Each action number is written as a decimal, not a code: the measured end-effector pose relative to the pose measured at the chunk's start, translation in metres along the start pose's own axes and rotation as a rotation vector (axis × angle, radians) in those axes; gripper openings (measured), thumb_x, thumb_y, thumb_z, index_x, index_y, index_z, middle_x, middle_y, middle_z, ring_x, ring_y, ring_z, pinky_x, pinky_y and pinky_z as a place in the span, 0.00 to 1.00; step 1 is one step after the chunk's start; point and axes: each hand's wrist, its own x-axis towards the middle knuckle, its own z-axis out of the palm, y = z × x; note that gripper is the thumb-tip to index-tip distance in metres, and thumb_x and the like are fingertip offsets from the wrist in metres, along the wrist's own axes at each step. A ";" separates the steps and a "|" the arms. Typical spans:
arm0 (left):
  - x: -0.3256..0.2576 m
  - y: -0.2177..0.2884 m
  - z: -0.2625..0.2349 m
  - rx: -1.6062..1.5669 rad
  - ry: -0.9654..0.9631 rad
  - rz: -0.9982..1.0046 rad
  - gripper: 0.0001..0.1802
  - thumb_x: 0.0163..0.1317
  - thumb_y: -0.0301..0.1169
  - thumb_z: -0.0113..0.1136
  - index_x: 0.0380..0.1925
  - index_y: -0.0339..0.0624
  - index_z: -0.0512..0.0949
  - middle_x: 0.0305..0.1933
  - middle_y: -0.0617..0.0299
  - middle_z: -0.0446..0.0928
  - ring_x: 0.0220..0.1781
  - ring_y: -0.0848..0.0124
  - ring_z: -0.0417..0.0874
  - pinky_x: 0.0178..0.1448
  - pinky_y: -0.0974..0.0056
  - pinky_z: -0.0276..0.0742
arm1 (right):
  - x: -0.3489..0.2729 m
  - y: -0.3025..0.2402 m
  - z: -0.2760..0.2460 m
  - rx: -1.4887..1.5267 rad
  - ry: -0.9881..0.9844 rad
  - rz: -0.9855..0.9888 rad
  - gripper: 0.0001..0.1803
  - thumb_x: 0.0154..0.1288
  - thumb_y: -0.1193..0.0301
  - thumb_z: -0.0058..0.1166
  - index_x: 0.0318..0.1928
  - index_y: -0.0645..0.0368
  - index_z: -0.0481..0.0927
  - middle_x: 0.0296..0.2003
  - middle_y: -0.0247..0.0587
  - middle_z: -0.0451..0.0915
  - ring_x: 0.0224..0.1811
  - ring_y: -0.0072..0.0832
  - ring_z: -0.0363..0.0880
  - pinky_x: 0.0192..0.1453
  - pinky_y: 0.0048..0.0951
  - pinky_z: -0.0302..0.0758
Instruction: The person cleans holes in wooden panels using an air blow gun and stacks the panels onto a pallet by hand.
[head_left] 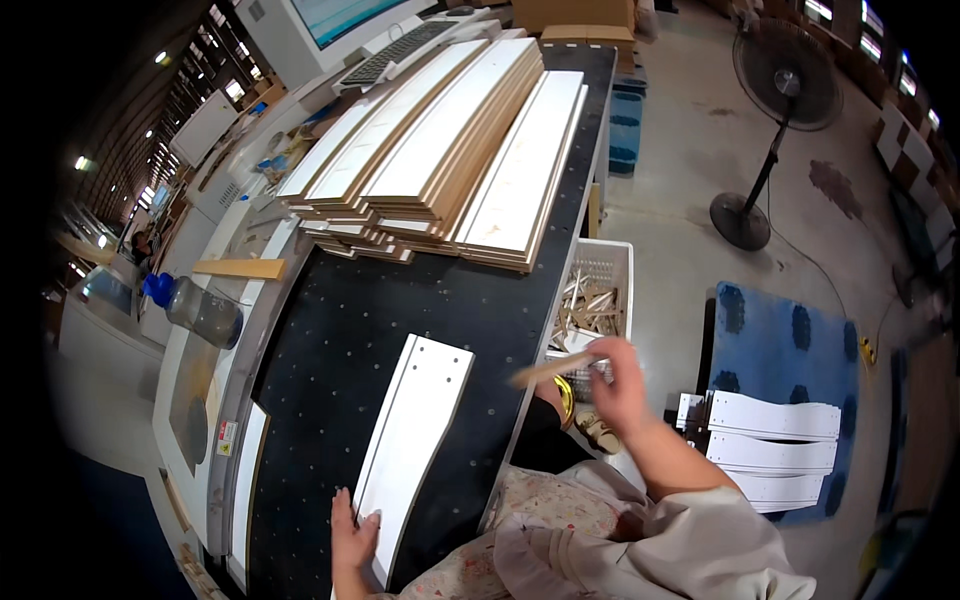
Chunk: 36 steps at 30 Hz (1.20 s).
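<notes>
A white panel (415,430) with a wavy right edge and several small holes at its far end lies on the black, dotted worktable (330,350). My left hand (355,540) rests at the panel's left edge, fingers stretched out and thumb on its face. Off the table's right edge, my right hand (622,390) is raised with its fingers closed round a thin light-brown strip (550,370). The strip points left toward the table and is smeared by motion, so its exact kind does not show.
Stacked white boards (450,140) cover the table's far end, near a keyboard (400,50). A bottle (205,312) stands left. To the right are a white crate (628,275) of scraps, a standing fan (785,85), and several cut panels (770,455) on a blue pallet (775,345).
</notes>
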 end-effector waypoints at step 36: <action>-0.059 0.082 0.040 0.596 0.363 0.259 0.40 0.35 0.40 0.72 0.53 0.49 0.68 0.61 0.47 0.57 0.66 0.50 0.56 0.63 0.29 0.41 | -0.026 -0.185 0.173 0.160 -1.107 -0.883 0.38 0.47 0.66 0.63 0.60 0.57 0.63 0.56 0.46 0.68 0.66 0.43 0.57 0.67 0.54 0.51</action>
